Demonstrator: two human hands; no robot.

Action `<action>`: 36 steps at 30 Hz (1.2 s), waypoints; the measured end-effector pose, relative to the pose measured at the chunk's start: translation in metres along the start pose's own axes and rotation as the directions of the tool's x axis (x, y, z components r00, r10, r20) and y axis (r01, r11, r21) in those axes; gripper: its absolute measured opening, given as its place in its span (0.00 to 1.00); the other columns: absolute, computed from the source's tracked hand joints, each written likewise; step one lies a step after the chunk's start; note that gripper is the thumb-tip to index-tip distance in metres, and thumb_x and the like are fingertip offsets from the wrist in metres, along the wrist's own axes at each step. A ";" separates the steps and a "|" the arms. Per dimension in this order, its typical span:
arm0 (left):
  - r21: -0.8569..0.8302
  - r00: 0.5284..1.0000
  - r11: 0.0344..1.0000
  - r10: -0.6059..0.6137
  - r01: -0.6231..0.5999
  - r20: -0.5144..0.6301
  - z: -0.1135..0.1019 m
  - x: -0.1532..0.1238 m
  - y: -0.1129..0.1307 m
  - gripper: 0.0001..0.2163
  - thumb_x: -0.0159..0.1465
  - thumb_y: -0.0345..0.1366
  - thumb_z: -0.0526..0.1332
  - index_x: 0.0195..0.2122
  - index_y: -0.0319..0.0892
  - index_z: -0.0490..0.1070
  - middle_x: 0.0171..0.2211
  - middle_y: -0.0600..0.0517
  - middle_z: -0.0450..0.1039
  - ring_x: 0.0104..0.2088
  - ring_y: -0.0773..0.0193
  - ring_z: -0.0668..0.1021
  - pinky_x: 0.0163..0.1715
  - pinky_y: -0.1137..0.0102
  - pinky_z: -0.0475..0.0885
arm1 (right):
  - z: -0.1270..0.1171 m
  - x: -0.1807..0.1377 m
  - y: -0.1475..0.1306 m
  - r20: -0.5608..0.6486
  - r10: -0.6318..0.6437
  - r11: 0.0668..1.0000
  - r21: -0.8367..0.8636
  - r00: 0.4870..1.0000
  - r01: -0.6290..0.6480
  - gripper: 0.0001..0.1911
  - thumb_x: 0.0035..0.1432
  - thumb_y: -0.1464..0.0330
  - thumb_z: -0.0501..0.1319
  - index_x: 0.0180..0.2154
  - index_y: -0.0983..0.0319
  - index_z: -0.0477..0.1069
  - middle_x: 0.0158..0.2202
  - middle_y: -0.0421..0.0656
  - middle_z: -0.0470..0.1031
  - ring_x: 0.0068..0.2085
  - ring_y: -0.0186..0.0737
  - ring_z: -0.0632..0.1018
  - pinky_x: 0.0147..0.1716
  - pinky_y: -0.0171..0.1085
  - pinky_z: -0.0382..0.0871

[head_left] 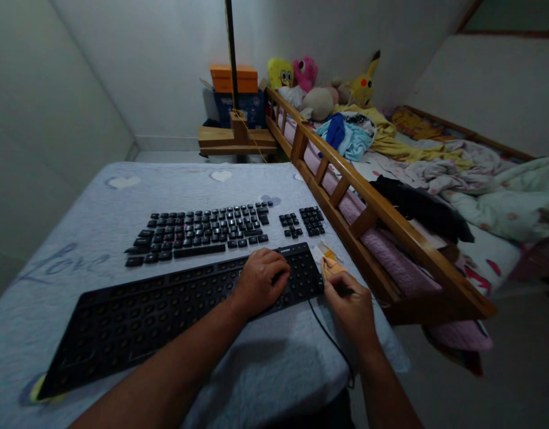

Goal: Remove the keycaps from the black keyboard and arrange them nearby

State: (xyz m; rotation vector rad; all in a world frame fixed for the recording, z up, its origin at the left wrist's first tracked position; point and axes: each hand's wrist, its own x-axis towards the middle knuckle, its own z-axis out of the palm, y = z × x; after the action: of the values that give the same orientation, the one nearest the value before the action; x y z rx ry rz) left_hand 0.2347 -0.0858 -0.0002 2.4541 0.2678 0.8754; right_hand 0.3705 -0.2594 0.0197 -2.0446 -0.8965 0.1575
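Note:
A black keyboard point(180, 304) with its keycaps off lies slantwise on the cloth-covered surface, bare round key seats showing. My left hand point(263, 279) rests on its right half with curled fingers, steadying the board; the fingertips are partly hidden. Just beyond the keyboard's right end, my right hand point(351, 301) is closed in a pinch on a crumpled orange cloth point(331, 266). A dark patch shows between its fingers, too unclear to name. Removed black keycaps point(207, 226) lie behind the board in keyboard order, with further keycaps point(312, 221) grouped at the right.
A black cable point(330, 339) runs from the keyboard toward the near edge. The pale blue heart-patterned cover point(167, 185) spreads beneath everything. Along the right stands a wooden bed rail point(359, 185), with clothes and plush toys point(319, 101) behind it. An orange box point(233, 78) sits at the back.

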 end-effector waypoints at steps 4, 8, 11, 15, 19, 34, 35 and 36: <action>0.000 1.000 1.000 0.000 0.000 0.010 0.000 0.000 0.000 0.04 0.62 0.29 0.61 0.33 0.42 0.74 0.35 0.50 0.77 0.38 0.59 0.75 0.41 0.61 0.70 | -0.012 0.010 0.003 0.013 0.098 0.989 0.111 0.995 -0.098 0.10 0.54 0.65 0.62 0.23 0.60 0.68 0.20 0.38 0.69 0.25 0.37 0.71 0.27 0.34 0.64; -0.020 1.000 1.000 0.002 -0.002 0.006 -0.001 0.001 0.001 0.04 0.62 0.29 0.61 0.34 0.42 0.74 0.35 0.49 0.77 0.38 0.59 0.75 0.42 0.60 0.70 | -0.016 0.010 -0.001 0.056 0.096 0.981 0.161 0.994 -0.104 0.10 0.53 0.64 0.62 0.23 0.60 0.68 0.19 0.38 0.68 0.23 0.36 0.70 0.24 0.34 0.62; -0.062 1.000 0.998 -0.004 0.005 0.017 -0.004 0.001 0.004 0.05 0.61 0.30 0.62 0.38 0.42 0.75 0.38 0.48 0.76 0.41 0.58 0.75 0.45 0.59 0.70 | -0.012 0.004 -0.008 0.095 -0.027 0.996 0.090 0.995 0.019 0.09 0.55 0.66 0.61 0.24 0.60 0.68 0.22 0.39 0.71 0.26 0.37 0.72 0.27 0.34 0.64; -0.116 0.998 0.993 0.016 -0.008 0.062 -0.008 0.002 0.007 0.10 0.63 0.34 0.62 0.45 0.42 0.75 0.44 0.46 0.75 0.46 0.55 0.74 0.50 0.57 0.69 | -0.002 0.000 -0.017 0.159 -0.227 0.973 -0.006 0.961 0.231 0.07 0.57 0.70 0.59 0.26 0.60 0.69 0.24 0.39 0.72 0.28 0.36 0.73 0.30 0.34 0.65; -0.157 0.990 0.987 0.051 -0.030 0.132 -0.009 0.003 0.007 0.14 0.64 0.37 0.62 0.50 0.43 0.73 0.50 0.44 0.74 0.51 0.53 0.72 0.53 0.54 0.67 | 0.004 0.000 -0.023 0.189 -0.392 0.915 -0.017 0.900 0.402 0.06 0.57 0.72 0.58 0.28 0.59 0.67 0.25 0.39 0.71 0.28 0.36 0.74 0.31 0.34 0.66; -0.238 0.978 0.970 0.095 -0.048 0.188 -0.006 0.003 0.006 0.05 0.64 0.33 0.62 0.41 0.43 0.75 0.39 0.49 0.76 0.46 0.58 0.72 0.50 0.61 0.68 | 0.003 -0.002 -0.031 0.251 -0.326 0.945 0.102 0.911 0.310 0.05 0.55 0.73 0.58 0.28 0.59 0.67 0.27 0.39 0.71 0.31 0.37 0.73 0.34 0.35 0.65; -0.241 0.979 0.970 0.091 -0.045 0.185 -0.006 0.003 0.006 0.05 0.65 0.33 0.62 0.41 0.43 0.75 0.39 0.49 0.76 0.46 0.58 0.72 0.50 0.61 0.68 | 0.003 -0.002 -0.030 0.249 -0.305 0.951 0.118 0.919 0.284 0.05 0.56 0.73 0.58 0.28 0.59 0.68 0.27 0.39 0.71 0.32 0.38 0.73 0.34 0.36 0.65; -0.245 0.980 0.968 0.089 -0.043 0.178 -0.006 0.003 0.006 0.05 0.65 0.33 0.62 0.41 0.42 0.75 0.40 0.49 0.76 0.46 0.58 0.72 0.50 0.61 0.68 | 0.002 -0.002 -0.029 0.241 -0.279 0.958 0.133 0.930 0.253 0.06 0.57 0.72 0.57 0.28 0.60 0.68 0.27 0.39 0.71 0.32 0.38 0.73 0.34 0.36 0.65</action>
State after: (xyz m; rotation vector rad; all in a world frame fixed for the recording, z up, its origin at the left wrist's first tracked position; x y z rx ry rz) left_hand 0.2333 -0.0870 0.0088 2.3073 0.0103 0.6547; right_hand 0.3526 -0.2487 0.0407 -1.8138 -1.2929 0.3176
